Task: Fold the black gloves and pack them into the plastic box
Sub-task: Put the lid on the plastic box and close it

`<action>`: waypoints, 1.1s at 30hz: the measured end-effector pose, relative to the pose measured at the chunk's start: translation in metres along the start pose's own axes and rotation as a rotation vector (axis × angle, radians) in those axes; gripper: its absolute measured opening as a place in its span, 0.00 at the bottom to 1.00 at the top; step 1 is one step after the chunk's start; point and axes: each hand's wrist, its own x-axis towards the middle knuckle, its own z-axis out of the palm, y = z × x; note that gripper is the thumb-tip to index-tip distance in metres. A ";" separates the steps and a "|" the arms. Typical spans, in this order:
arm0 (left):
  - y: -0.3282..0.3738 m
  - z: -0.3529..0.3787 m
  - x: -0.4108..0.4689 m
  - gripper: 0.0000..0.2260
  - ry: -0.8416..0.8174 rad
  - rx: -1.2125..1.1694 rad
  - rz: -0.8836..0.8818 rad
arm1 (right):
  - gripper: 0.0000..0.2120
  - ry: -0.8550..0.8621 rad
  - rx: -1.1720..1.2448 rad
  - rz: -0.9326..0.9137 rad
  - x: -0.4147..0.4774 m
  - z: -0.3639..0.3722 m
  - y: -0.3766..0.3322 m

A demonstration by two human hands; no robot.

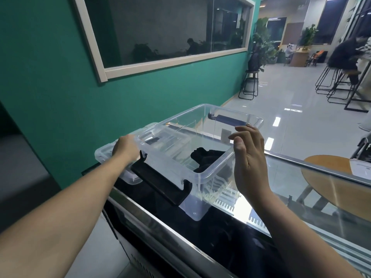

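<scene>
The clear plastic box stands on a glass-topped counter, open, with a black latch handle on its near end and another handle on the far end. The black gloves lie bunched inside it, near the right corner closest to me. My left hand grips the box's left rim, its fingers hidden behind the clear wall. A clear lid shows under that side. My right hand is held up beside the right rim, fingers apart, holding nothing.
The box rests on a glass-topped display counter with a metal front edge. A round wooden table stands to the right, with a paper on it. A green wall runs along the left. Stools and seated people are far across the tiled floor.
</scene>
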 end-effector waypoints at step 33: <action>0.203 -0.149 -0.131 0.12 -0.006 -0.142 0.305 | 0.29 0.008 0.174 0.161 0.003 -0.005 -0.005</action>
